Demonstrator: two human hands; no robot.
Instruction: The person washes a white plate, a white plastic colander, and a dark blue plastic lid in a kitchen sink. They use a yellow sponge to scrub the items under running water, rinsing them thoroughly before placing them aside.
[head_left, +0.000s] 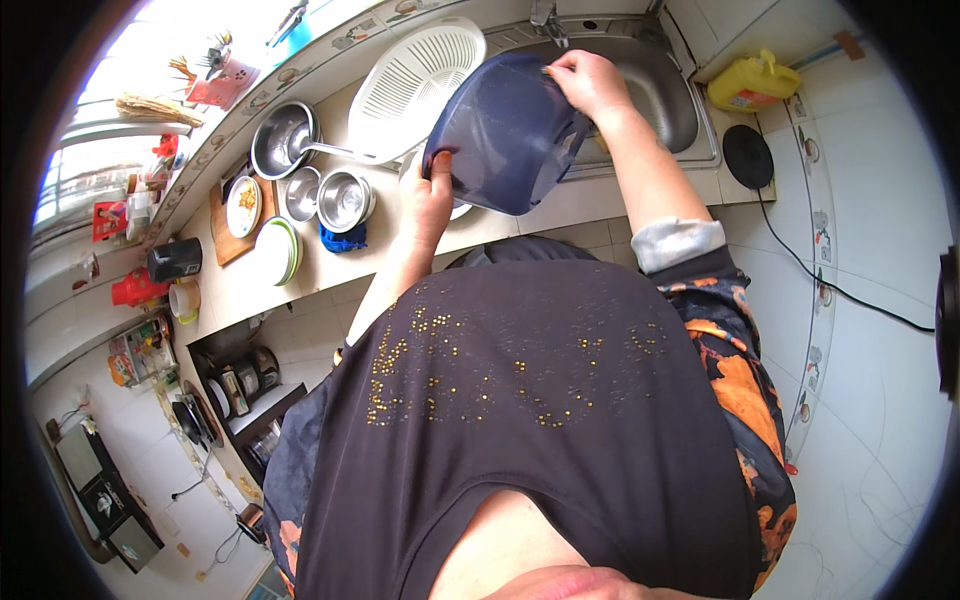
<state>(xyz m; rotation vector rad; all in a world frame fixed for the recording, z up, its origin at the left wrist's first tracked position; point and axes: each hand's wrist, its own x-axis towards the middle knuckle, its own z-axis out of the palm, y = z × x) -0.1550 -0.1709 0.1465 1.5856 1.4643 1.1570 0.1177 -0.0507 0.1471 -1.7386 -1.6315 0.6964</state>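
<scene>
A dark blue, see-through plastic basin (502, 142) is tipped on its side over the counter and the front left of the metal sink (667, 105). My left hand (431, 196) grips its left edge, thumb on the near face. At the far right edge, my right hand (589, 81) pinches the basin between thumb and fingers. Just behind it lies a white slotted plastic drain basket (416, 79), partly covered by the basin. Part of a white dish (460, 211) shows under the basin's lower edge. The faucet (550, 24) stands behind my right hand.
Left of the basin are a metal pan (283, 141), metal bowls (345, 200), a blue cloth (343, 238), stacked green-rimmed plates (277, 251) and a cutting board (231, 238) bearing a bowl of food (244, 207). On the right are a yellow jug (752, 82) and a black disc (748, 156).
</scene>
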